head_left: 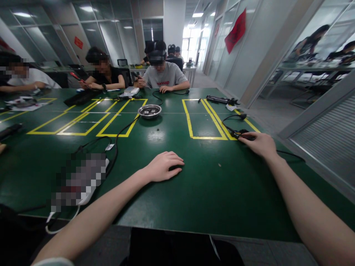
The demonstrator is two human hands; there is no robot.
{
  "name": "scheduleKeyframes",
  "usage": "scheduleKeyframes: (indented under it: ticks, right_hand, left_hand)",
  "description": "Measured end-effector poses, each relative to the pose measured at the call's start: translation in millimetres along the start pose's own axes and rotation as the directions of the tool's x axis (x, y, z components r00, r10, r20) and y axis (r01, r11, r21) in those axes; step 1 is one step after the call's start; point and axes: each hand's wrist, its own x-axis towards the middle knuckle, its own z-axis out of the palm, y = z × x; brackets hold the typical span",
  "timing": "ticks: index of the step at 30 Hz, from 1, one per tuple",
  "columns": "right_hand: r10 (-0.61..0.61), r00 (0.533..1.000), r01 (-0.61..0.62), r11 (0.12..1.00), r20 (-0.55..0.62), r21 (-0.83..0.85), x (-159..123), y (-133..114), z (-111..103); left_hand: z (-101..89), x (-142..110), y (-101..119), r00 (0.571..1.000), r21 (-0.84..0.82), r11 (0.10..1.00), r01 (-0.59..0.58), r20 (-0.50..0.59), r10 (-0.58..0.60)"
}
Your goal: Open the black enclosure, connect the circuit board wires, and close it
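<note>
Black and corded, a small device (237, 133) lies on the green table (202, 195) at the wearer's two o'clock, by the near end of the right-hand yellow tape outlines (191, 122). The right hand (259, 143) grips it between thumb and fingertips, palm down. A black cable loops from it toward twelve o'clock, ending in a dark round piece (242, 116); another stretch of cable shows past the wrist, toward four o'clock.

The left hand (165, 166) is released and empty, palm down on the bare tabletop at the wearer's twelve o'clock, fingers loosely bent together.

From the device, a folded black stand (222, 99) lies at eleven o'clock, with a crumpled white scrap (230, 107) nearer. From the left hand, a round metal bowl (149, 111) holding small metal pieces sits at eleven o'clock, and more yellow tape outlines spread at ten. At eight o'clock lies a white-edged object (90, 188), mostly pixelated, with black cables beside it and a white cable at its near end.

Across the table, a person in a grey shirt (169, 75) sits at twelve o'clock, one hand on the tabletop; two more people sit toward ten and eleven.
</note>
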Motion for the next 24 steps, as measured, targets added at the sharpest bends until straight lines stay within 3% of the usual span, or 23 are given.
scheduleKeyframes:
  ticks: [3, 12, 20, 24]
  right_hand:
    - [0.115, 0.993, -0.115, 0.993, 0.000, -0.029, -0.7, -6.4, -3.0]
    - [0.189, 0.980, -0.182, 0.978, -0.061, 0.106, -5.6, -20.6, -0.5]
    - [0.179, 0.972, -0.176, 0.984, -0.152, 0.034, -8.1, -26.7, -7.7]
    - [0.213, 0.959, -0.232, 0.969, -0.188, -0.085, -8.8, -19.6, -5.5]
  left_hand:
    - [-0.1, 0.3, 0.0, 1.000, 0.004, 1.000, -0.003, 0.000, 0.003]
    - [0.0, 0.5, -0.3, 1.000, 0.019, 1.000, -0.009, 0.001, 0.009]
    - [-1.3, 0.0, 1.5, 1.000, 0.026, 1.000, -0.005, -0.001, 0.005]
    - [-1.8, 0.6, 2.0, 1.000, 0.021, 1.000, -0.002, 0.007, 0.002]
